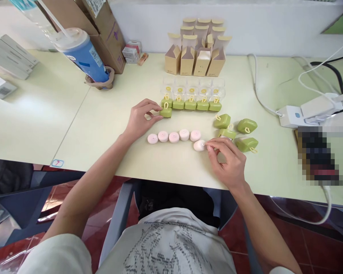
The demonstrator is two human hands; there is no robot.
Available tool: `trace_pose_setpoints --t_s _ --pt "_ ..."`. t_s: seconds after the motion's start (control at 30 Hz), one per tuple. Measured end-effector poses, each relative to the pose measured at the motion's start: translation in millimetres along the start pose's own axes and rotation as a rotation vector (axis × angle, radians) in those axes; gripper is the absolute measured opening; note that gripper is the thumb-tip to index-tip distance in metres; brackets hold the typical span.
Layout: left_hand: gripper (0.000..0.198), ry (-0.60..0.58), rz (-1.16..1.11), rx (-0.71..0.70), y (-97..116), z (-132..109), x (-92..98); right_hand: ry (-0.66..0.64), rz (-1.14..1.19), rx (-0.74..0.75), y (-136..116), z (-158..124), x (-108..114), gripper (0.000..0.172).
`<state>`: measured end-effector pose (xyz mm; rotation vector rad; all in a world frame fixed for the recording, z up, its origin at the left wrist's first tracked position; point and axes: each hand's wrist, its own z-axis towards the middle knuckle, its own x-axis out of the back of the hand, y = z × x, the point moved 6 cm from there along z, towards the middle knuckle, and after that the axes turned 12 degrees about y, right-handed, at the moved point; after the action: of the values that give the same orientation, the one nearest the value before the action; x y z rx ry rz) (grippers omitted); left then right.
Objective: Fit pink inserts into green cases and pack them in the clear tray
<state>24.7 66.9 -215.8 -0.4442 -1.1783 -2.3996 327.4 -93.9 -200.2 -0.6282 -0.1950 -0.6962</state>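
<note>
My left hand (144, 116) pinches a small green cap with a yellow loop (166, 112) between thumb and fingers, at the left end of a row of similar green caps (190, 105). Clear containers with yellow labels (191, 90) stand right behind that row. Fingers and thumb of my right hand (227, 158) are closed on the tip of a pale pink round piece (199, 145), which lies tilted on its side. Several more pink round pieces (173, 137) form a line to its left. Loose green caps (247, 126) lie beyond my right hand.
Open small cardboard boxes (201, 62) stand by the wall. A blue cup with a straw (87, 57) sits in a holder at the left, near a large carton (111, 38). On the right are a power strip (293, 116), white cables and a pixelated phone-like object (317, 156).
</note>
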Motion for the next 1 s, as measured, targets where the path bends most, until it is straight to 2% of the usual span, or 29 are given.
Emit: trace_pose_setpoints --t_s 0.1,0.23,0.3,0.33,0.4,0.43,0.53,0.63,0.73,0.83,0.9,0.93,1.0 --pt "0.019 -0.005 0.040 0.012 -1 0 -2.3 0.034 -0.043 -0.001 -1 7 9 0.017" --pt "0.025 -0.041 0.057 -0.010 1 0 -4.0 0.077 -0.177 -0.015 9 36 29 0.015" --pt "0.035 -0.045 0.072 -0.036 5 1 -0.8 -0.001 -0.293 -0.022 22 53 28 0.020" --pt "0.038 -0.025 0.083 -0.047 8 2 2.7 -0.079 -0.356 -0.030 32 61 24 0.028" --pt "0.036 0.045 0.098 -0.057 16 8 12.1 -0.247 -0.448 -0.063 56 70 10 0.046" --pt "0.032 0.077 0.096 -0.059 21 11 16.2 -0.312 -0.468 -0.077 69 72 3 0.048" --pt "0.026 0.090 0.062 -0.071 42 21 18.9 -0.413 -0.480 -0.093 103 74 -14 0.038" --pt "0.025 -0.006 0.009 -0.087 65 29 5.5 -0.451 -0.453 -0.112 120 73 -17 0.038" --pt "0.023 -0.111 -0.048 -0.123 84 35 -14.8 -0.438 -0.413 -0.152 114 80 -10 0.044" --pt "0.024 -0.160 -0.099 -0.163 95 38 -30.0 -0.227 -0.286 -0.270 92 103 0 0.047" --pt "0.025 -0.171 -0.115 -0.142 96 38 -35.7 -0.107 -0.009 -0.430 79 116 -5 0.052" --pt "0.028 -0.176 -0.117 -0.117 95 37 -37.6 -0.131 0.186 -0.521 73 119 -16 0.056" --pt "0.038 -0.190 -0.125 -0.077 94 32 -40.5 -0.300 0.439 -0.642 60 116 -46 0.061"
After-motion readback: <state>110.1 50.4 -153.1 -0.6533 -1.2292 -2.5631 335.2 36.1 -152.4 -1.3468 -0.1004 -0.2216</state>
